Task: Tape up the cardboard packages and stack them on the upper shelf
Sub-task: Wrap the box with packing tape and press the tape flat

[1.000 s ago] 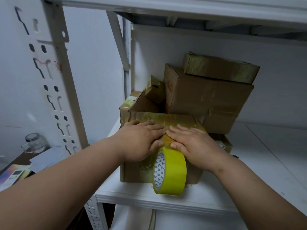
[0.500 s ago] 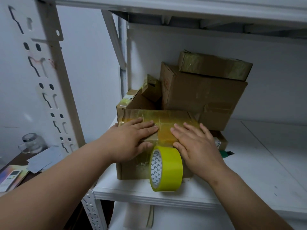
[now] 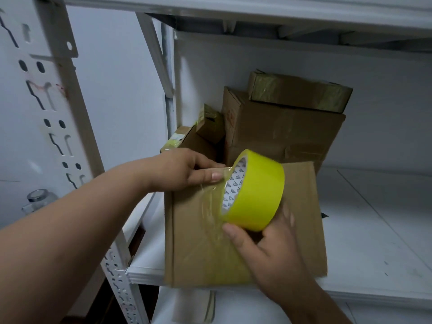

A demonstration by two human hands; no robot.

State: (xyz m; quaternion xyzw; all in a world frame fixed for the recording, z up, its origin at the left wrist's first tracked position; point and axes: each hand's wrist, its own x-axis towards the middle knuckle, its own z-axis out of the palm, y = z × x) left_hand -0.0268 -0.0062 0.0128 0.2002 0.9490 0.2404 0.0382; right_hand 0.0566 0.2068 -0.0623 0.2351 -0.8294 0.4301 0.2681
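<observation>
My right grip holds the tape roll over the package on the shelf; my left grip clasps its far edge — stacked boxes crowd behind, a glass jar sits lower left.

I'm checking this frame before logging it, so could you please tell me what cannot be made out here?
- Head view: the left hand covers the far left corner of the box.
- The tape roll and right hand hide the middle of the box's top.
- The glass jar is half hidden behind the left arm.
- The print inside the tape roll is too small to read.
</observation>
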